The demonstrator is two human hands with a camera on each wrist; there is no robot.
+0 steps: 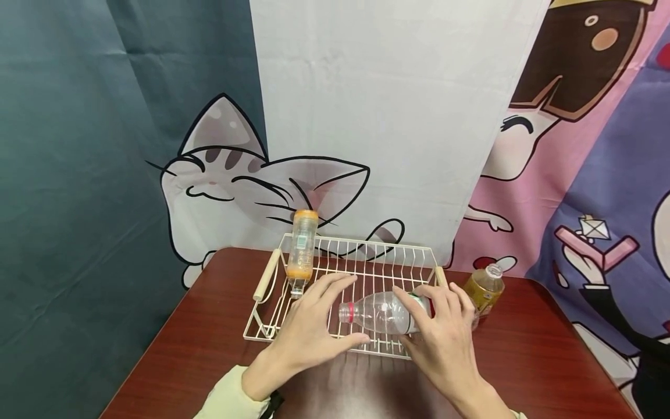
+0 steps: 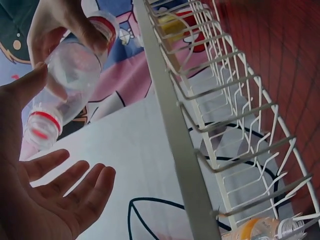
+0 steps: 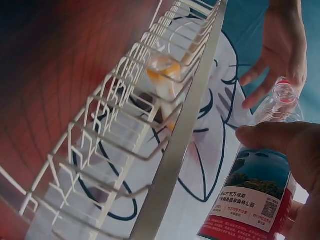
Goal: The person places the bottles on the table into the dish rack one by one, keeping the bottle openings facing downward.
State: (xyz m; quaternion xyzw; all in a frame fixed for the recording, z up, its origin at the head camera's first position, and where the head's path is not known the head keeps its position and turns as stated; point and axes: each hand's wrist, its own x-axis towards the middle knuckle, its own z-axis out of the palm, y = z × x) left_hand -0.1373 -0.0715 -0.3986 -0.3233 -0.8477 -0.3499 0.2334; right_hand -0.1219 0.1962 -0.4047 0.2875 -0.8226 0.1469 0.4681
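Observation:
My right hand (image 1: 445, 331) grips a clear plastic bottle (image 1: 384, 312) round its labelled body, lying sideways above the wire dish rack (image 1: 356, 247). Its uncapped neck, with a red ring, points left toward my left hand (image 1: 309, 326). In the right wrist view the bottle's label (image 3: 250, 192) shows blue and red with printed text. My left hand's fingers are spread and relaxed near the neck; in the left wrist view its thumb lies close to the bottle (image 2: 75, 75), and I cannot tell whether it touches.
Upside down at the rack's left end stands a clear bottle with orange bands (image 1: 302, 247). An uncapped bottle with a yellow-gold label (image 1: 484, 288) stands on the brown table (image 1: 528, 343) right of the rack. A cartoon-printed cloth (image 1: 398, 116) hangs behind.

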